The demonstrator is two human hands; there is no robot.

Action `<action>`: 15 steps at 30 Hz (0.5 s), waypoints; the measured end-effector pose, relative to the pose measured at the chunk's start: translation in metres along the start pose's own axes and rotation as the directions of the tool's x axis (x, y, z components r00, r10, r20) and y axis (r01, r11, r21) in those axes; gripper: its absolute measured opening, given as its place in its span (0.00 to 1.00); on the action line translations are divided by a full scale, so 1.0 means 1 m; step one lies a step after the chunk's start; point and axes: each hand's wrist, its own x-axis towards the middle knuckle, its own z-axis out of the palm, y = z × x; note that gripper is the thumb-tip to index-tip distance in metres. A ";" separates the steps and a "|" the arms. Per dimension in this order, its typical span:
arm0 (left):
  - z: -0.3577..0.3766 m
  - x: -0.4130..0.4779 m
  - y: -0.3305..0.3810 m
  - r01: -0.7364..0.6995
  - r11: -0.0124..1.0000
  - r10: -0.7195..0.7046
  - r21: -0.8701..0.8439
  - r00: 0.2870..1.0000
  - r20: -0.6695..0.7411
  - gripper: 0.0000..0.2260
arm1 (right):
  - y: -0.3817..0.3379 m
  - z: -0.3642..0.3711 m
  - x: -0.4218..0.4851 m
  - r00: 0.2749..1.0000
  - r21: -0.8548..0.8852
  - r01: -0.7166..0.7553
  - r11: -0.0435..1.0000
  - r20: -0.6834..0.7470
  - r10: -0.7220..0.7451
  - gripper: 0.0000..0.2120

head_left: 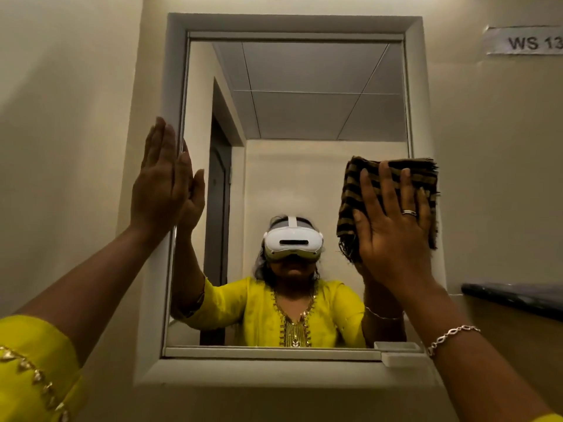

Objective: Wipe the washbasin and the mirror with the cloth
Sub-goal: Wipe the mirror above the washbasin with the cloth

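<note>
A framed wall mirror (304, 117) fills the middle of the view. My right hand (393, 226) presses a folded brown and black striped cloth (353, 190) flat against the glass at the mirror's right edge, fingers spread over it. My left hand (161, 184) lies flat and open on the mirror's left frame, holding nothing. The washbasin is out of view below.
The mirror's pale frame (417, 86) stands out from the cream wall. A small white ledge (399, 357) sits at its lower right corner. A dark counter edge (518, 296) juts out at the right. A paper label (527, 41) hangs on the wall top right.
</note>
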 end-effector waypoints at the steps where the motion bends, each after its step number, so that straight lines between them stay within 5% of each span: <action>1: -0.001 -0.005 0.001 0.014 1.000 -0.014 -0.009 1.000 -0.007 0.24 | -0.001 0.000 -0.002 1.000 -0.004 -0.013 1.000 -0.007 0.013 0.26; 15: -0.009 -0.034 0.004 0.201 0.930 -0.231 -0.309 0.971 -0.062 0.22 | -0.059 0.004 -0.052 0.973 -0.010 -0.227 0.974 0.039 0.227 0.28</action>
